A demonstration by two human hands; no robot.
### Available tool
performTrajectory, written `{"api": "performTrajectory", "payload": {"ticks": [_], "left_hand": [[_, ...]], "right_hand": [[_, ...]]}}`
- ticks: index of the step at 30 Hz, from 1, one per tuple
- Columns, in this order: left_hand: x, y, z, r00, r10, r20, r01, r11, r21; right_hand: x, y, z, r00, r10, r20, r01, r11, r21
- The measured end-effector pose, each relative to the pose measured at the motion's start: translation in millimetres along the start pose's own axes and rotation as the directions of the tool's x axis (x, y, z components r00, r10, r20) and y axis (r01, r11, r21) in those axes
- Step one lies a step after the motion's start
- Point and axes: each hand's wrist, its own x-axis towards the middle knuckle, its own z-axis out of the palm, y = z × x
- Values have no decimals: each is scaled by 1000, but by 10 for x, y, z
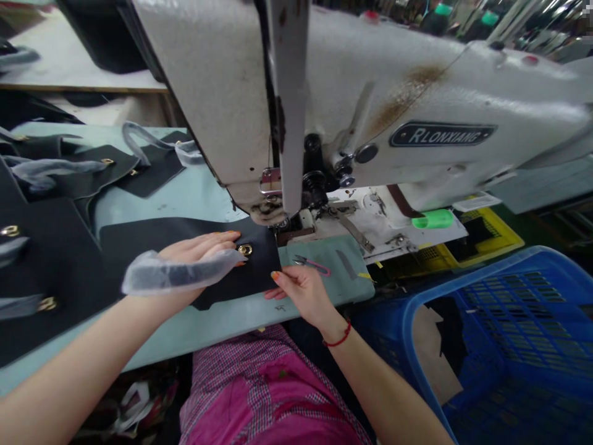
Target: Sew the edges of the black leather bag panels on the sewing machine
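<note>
A black leather-like panel lies on the pale green table, its right end by the presser foot area of the sewing machine. My left hand rests on the panel with its fingers stretched out. A plastic-wrapped strap loops over that hand, beside a gold ring fitting on the panel. My right hand pinches the panel's near right corner, thumb on top. Just beyond it lie small thread snips with a pink handle. The needle is hidden behind the machine's head.
More black panels with wrapped straps and gold fittings lie to the left. A blue plastic basket holding black and beige pieces stands at the right. Behind it is a yellow crate. A green roll sits by the machine bed.
</note>
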Motion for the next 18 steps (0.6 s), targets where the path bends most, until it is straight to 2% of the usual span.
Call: {"api": "performTrajectory", "payload": {"ticks": [3, 6, 14, 18], "left_hand": [[-27, 71, -57, 999, -39, 25, 37, 997, 70], [-12, 131, -112, 997, -26, 67, 19, 994, 107], [39, 137, -112, 995, -91, 37, 90, 996, 21], [99, 54, -94, 973, -176, 152, 176, 984, 14]], "right_hand": [[8, 1, -18, 1000, 25, 15, -26, 1000, 6], [5, -20, -30, 999, 39, 27, -39, 999, 7], [22, -47, -53, 998, 52, 43, -52, 999, 7], [62, -98, -51, 996, 69, 54, -72, 996, 53]]}}
